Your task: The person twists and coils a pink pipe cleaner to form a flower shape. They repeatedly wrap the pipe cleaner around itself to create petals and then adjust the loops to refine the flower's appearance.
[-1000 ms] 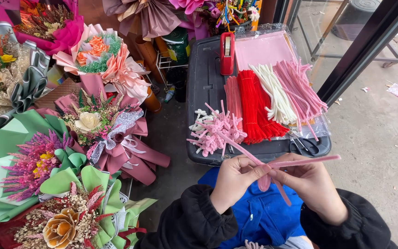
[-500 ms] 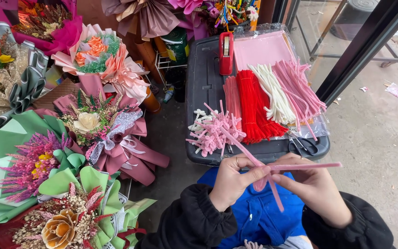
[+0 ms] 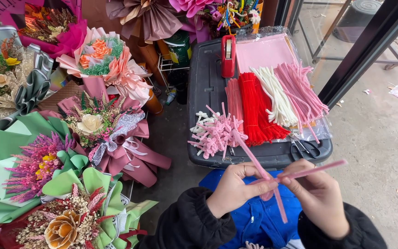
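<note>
While pink pipe cleaners [image 3: 272,177] are being crossed in front of the body, the head view is logged as follows.
left hand: left hand [image 3: 236,186] is closed on the pipe cleaners at their crossing, thumb and forefinger pinched; a ring is seen on one finger.
right hand: right hand [image 3: 316,193] is clenched on the same pipe cleaners from the other side, one end sticking out past it to the right.
held item: pipe cleaners are held low centre, above a blue garment [image 3: 254,216], just in front of the black tray [image 3: 208,92].
tray contents: red pipe cleaner bundle [image 3: 254,108], white bundle [image 3: 275,94] and pink bundle [image 3: 300,90] are laid side by side; a heap of small pink twisted pieces [image 3: 215,133] is at the near left edge; a red tape dispenser [image 3: 228,55] is stood at the far edge; scissors [image 3: 302,147] are at the near right corner.
left side: wrapped bouquets [image 3: 102,124] are crowded in green, pink and mauve paper.
right side: bare concrete floor [image 3: 383,138] is seen beyond a dark door frame.
</note>
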